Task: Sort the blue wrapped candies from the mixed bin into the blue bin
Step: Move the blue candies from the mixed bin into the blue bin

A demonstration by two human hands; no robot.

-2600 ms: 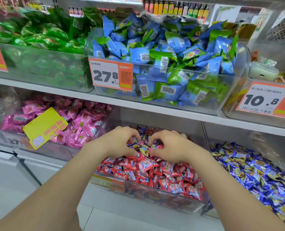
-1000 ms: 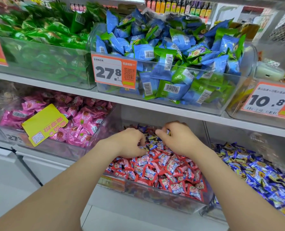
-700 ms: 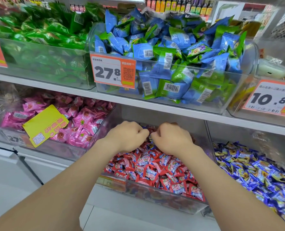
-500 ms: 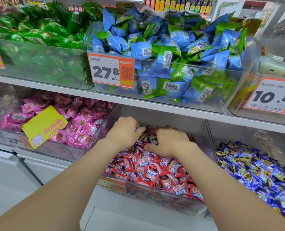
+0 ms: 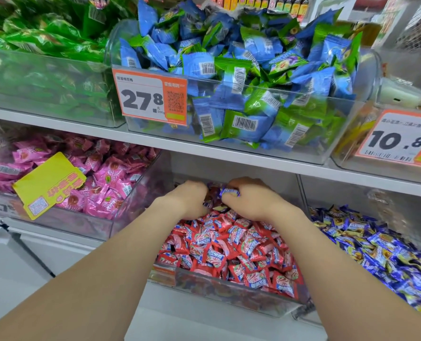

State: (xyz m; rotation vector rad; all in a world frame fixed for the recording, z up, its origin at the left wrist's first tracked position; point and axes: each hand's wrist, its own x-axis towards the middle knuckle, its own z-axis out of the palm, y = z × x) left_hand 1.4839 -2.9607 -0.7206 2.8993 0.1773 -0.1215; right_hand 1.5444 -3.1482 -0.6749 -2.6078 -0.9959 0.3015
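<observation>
The mixed bin (image 5: 229, 290) on the lower shelf holds mostly red wrapped candies (image 5: 231, 249), with blue wrapped ones toward its back. Both my hands reach deep into its rear part. My right hand (image 5: 250, 201) pinches a blue wrapped candy (image 5: 230, 191) between thumb and fingers. My left hand (image 5: 188, 199) has its fingers curled down into the candies beside it; what it holds is hidden. The blue bin (image 5: 382, 244), full of blue and yellow wrapped candies, stands directly to the right of the mixed bin.
A bin of pink candies (image 5: 88, 178) with a yellow tag (image 5: 48, 184) sits to the left. The upper shelf (image 5: 229, 153) overhangs my hands closely, carrying a blue-and-green packet bin (image 5: 241, 82) with a price tag (image 5: 150, 96), and a green packet bin (image 5: 39, 57).
Both hands have pushed further back into the mixed bin, under the upper shelf. My right hand now has a blue candy pinched at its fingertips.
</observation>
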